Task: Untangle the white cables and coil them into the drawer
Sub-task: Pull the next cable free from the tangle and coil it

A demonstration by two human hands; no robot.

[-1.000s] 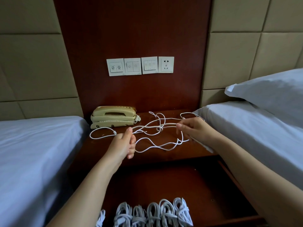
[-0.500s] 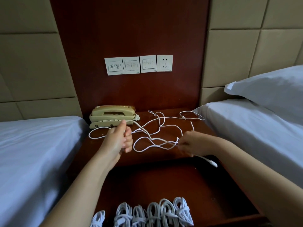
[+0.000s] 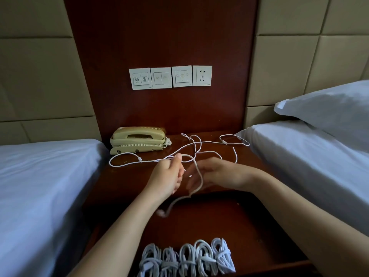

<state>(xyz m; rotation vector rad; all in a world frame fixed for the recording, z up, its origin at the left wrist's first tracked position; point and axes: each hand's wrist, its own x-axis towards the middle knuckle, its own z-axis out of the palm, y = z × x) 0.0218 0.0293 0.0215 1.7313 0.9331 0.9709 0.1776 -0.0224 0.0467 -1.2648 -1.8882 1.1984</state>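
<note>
Head view: left hand (image 3: pixel 167 176) is at centre, thumb and fingers pinching one white cable (image 3: pixel 201 182). From the pinch the cable arcs over to 3 o'clock, drops in front of the right hand (image 3: pixel 215 174) and trails to 7 o'clock. Its plug (image 3: pixel 161 213) hangs blurred above the open drawer (image 3: pixel 239 226).

Right hand sits just at 3 o'clock of the left and is motion-blurred, with its fingers stretched toward the left hand. Cannot tell whether it grips the cable.

The rest of the loose cables (image 3: pixel 194 139) lie tangled on the tabletop (image 3: pixel 259 156) at 12 o'clock of the hands. One loop reaches the phone (image 3: pixel 137 140) at 10 o'clock, another the right bed (image 3: pixel 309 166) at 2 o'clock.

Five coiled bundles (image 3: pixel 187 258) stand in a row in the drawer at 6 o'clock. Switch panel (image 3: pixel 169 76) is on the wall at 12 o'clock. Left bed (image 3: pixel 40 176) is at 9 o'clock, pillow (image 3: pixel 329 108) at 2 o'clock.
</note>
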